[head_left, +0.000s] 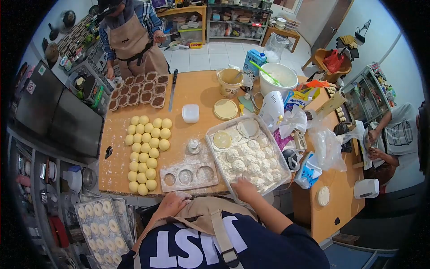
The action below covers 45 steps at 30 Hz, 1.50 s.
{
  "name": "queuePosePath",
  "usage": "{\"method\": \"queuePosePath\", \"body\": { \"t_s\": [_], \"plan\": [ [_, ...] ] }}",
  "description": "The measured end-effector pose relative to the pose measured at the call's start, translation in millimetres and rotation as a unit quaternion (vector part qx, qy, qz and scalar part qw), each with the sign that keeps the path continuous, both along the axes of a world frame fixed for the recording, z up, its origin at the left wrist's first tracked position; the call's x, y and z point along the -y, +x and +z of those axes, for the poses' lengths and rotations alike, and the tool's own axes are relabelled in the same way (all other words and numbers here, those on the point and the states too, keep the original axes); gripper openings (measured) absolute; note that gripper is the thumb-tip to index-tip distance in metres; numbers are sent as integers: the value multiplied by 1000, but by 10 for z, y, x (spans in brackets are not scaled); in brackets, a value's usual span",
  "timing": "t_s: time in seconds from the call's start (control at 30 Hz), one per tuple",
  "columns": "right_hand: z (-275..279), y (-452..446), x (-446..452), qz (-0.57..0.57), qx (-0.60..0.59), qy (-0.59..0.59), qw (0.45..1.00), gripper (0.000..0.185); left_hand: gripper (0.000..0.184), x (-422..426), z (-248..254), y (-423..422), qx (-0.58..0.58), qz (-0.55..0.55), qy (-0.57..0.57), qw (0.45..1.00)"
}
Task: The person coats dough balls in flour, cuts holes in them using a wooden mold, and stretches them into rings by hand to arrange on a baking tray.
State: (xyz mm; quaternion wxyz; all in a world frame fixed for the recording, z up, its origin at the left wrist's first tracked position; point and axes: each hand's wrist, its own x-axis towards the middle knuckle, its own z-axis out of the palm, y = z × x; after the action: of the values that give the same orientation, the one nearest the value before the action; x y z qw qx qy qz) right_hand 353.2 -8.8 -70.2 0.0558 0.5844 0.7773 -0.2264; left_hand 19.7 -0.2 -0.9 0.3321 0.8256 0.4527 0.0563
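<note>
My left hand (174,203) lies at the table's front edge with its floury fingers stretched out, holding nothing. Just beyond it is a flour-dusted wooden board (190,175) with three round hollows of different sizes. My right hand (245,188) reaches over the near left corner of a metal tray (283,184). Its fingers curl down at the flour, and what they hold, if anything, is hidden. Inside the tray, several floured dough balls (250,158) sit in loose flour (225,161), with two round discs (221,139) at the far end. A small floury metal piece (193,146) stands behind the board.
Rows of smooth dough balls (145,152) lie on the left, with filled brown cups (139,92) and a knife (173,89) behind. A hand mixer (272,110) and white bowl (278,80) stand right. Ring-dough trays (99,228) are low left. Two people (134,40) work nearby.
</note>
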Motion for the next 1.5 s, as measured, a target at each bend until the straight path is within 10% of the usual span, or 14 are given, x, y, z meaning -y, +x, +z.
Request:
{"method": "queuePosePath", "body": {
  "t_s": [0.67,1.0,1.23,1.5],
  "plan": [
    [186,453,-324,-89,-106,156,978,40,30,77,-111,36,18,18,-8,1000],
    [-86,231,-66,17,-153,-137,979,29,30,18,4,103,28,10,-19,999],
    [-226,150,88,-76,-52,50,994,22,26,10,73,128,-6,2,-11,1000],
    [99,117,150,-18,-18,-80,996,24,29,3,-12,68,8,7,-21,1000]
  ]
}}
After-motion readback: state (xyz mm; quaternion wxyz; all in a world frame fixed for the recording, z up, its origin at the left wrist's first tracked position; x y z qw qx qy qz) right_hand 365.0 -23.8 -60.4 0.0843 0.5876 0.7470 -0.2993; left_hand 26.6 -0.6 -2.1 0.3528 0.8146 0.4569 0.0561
